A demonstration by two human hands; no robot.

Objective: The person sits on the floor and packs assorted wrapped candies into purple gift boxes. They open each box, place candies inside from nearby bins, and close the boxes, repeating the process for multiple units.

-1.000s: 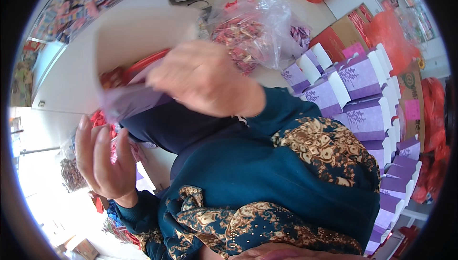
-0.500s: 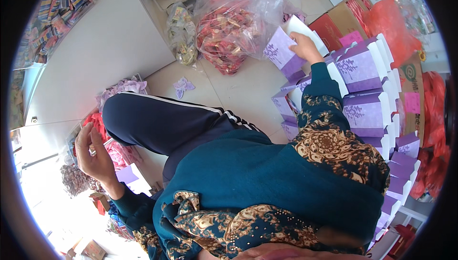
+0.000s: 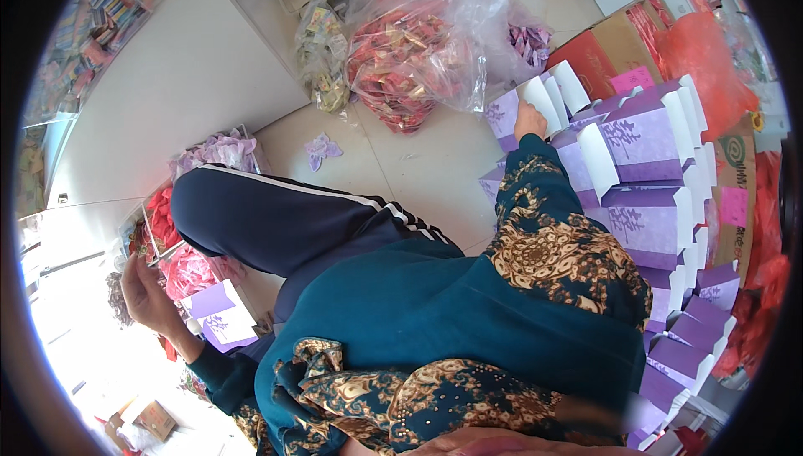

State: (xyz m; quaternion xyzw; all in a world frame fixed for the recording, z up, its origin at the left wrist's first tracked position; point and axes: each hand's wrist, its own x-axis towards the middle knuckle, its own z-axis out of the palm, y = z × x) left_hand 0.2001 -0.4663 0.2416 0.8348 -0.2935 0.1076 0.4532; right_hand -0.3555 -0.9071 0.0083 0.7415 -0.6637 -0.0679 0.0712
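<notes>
In the head view, the right hand (image 3: 530,123) reaches out to a purple box (image 3: 502,116) at the far end of a crowded group of purple boxes (image 3: 642,134) on the person's right; its fingers bend over the open white rim, though one cannot tell whether they pinch the wall or merely rest on it; the box stands just beside its neighbours, its dark printed face turned leftward.

The left hand (image 3: 150,297) hangs raised at the left, released, its fingers loosely curled; near it sits a single purple-and-white carton (image 3: 222,312), with pink wrapped items (image 3: 191,270) and a red bundle (image 3: 161,217) just beyond.

Between the hands are a teal top (image 3: 385,314) with patterned sleeves and navy trousers (image 3: 276,217) with white stripes; a small lilac piece (image 3: 321,150) lies on the tiled floor (image 3: 375,148); farther off stands a clear bag of red packets (image 3: 400,63), just beside a smaller bag of yellowish-green items (image 3: 322,63); a red-and-brown cardboard box (image 3: 585,64) stands behind the purple group, near a red plastic bag (image 3: 701,67).
</notes>
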